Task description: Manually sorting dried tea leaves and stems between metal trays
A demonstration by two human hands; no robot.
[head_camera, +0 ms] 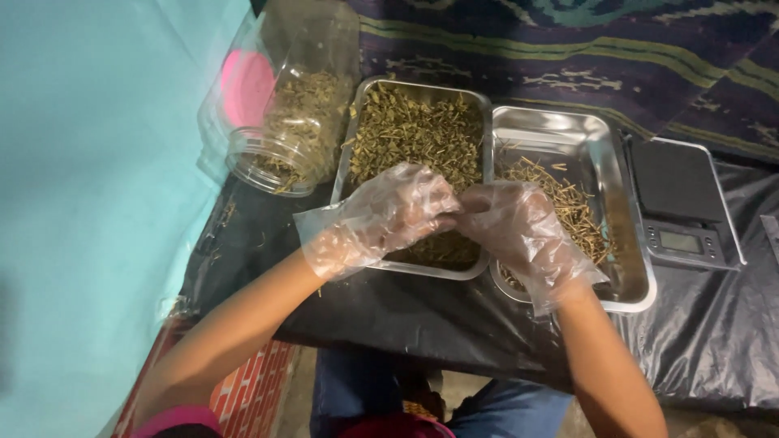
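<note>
Working in clear plastic gloves, a person's left hand (389, 212) and right hand (519, 231) meet fingertip to fingertip over a steel tray (369, 109) heaped with dried herb (414, 134), pinching what seems a small piece between them; it is too small to make out. Bare stems (568, 203) lie in a second tray (625, 243) just beside. A tipped plastic jar (284, 122) and a dark scale (682, 203) flank them.
</note>
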